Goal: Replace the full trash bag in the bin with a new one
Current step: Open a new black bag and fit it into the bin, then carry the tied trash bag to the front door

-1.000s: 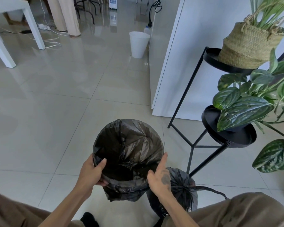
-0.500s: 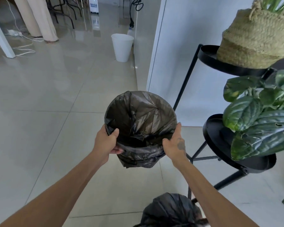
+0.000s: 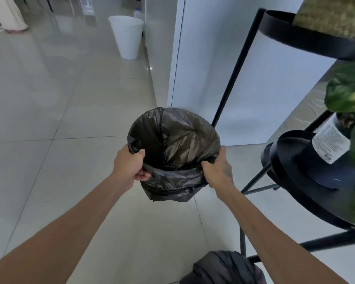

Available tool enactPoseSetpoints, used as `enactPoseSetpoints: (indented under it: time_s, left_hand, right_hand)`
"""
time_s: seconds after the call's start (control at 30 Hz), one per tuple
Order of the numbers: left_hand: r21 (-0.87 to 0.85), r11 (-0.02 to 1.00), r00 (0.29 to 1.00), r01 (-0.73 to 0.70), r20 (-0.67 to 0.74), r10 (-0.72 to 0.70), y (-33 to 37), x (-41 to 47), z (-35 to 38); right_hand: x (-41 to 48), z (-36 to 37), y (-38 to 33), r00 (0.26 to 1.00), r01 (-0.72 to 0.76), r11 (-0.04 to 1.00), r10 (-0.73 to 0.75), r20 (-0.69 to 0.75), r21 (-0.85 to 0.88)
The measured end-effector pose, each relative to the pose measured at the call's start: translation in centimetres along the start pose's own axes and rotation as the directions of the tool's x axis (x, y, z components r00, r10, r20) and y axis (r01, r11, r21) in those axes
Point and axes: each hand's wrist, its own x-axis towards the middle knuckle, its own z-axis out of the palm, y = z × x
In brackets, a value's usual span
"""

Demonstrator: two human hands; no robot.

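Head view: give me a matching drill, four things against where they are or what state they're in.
Things:
1. new bag
2. tied full bag
3. white bin
4. left hand

Places or states:
A. on the floor at the bottom edge of the frame
B. far off by the wall corner
C. open, lining the held bin
D. gripping the bag rim

Pairs: 1-C, 2-A, 3-B, 4-D

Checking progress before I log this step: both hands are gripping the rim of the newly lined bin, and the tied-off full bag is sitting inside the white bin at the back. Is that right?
Not quite. In the head view the left hand and right hand do grip the rim of the lined bin, but the tied-off full bag lies on the floor near the person, not in the white bin at the back.
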Motion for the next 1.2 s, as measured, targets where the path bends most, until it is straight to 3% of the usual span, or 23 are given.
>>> enactPoseSetpoints:
  time_s: [0.1, 0.23, 0.4, 0.47, 0.53, 0.67, 0.73, 0.83, 1.0, 1.2]
  left_hand:
    - [0.030, 1.000, 1.000, 0.010, -0.006, -0.010, 0.3, -0.3, -0.1]
    - [0.064, 0.998, 0.998, 0.013, -0.054, -0.010, 0.6, -2.1, -0.4]
    - [-0.014, 0.999, 0.951, 0.035, -0.306, -0.037, -1.2, -7.3, 0.3]
    - [-0.016, 1.000, 0.944, 0.019, -0.328, -0.023, -2.7, -10.4, 1.2]
    - [0.029, 1.000, 0.964, -0.010, -0.265, 0.018, -4.0, -13.1, 2.4]
    - [0.241, 0.968, 0.993, -0.074, 0.103, 0.050, -6.2, -21.0, 4.2]
    - [0.376, 0.913, 0.951, -0.158, 0.307, 0.039, -7.3, -24.6, 4.3]
    - [0.519, 0.785, 0.865, -0.339, 0.500, 0.044, -8.2, -29.5, 4.0]
    - [0.584, 0.609, 0.788, -0.536, 0.605, 0.113, -9.0, -32.0, 3.2]
    - [0.681, 0.455, 0.787, -0.574, 0.613, 0.075, -10.2, -31.8, 2.4]
  right_hand:
    - [-0.6, -0.7, -0.1, 1.000, 0.001, 0.999, 0.000, 0.024, -0.034]
    - [-2.6, -2.2, 0.5, 0.998, 0.053, 0.971, -0.056, -0.005, -0.234]
    - [-8.1, -5.7, 3.2, 0.983, 0.167, 0.936, -0.181, -0.015, -0.311]
    - [-11.0, -7.9, 4.9, 0.984, 0.175, 0.916, -0.178, 0.025, -0.362]
    - [-12.8, -9.5, 6.3, 0.979, 0.205, 0.857, -0.188, 0.084, -0.473]
    - [-18.8, -13.9, 9.6, 0.986, 0.157, 0.772, -0.089, 0.139, -0.616]
    - [-21.6, -15.7, 11.2, 0.991, 0.117, 0.764, -0.045, 0.128, -0.635]
    - [-25.4, -18.3, 12.4, 0.987, 0.108, 0.751, -0.003, 0.160, -0.651]
    - [-28.1, -19.8, 13.8, 0.980, 0.116, 0.745, 0.024, 0.199, -0.657]
    - [-29.6, -19.7, 16.9, 0.975, 0.068, 0.759, 0.087, 0.203, -0.648]
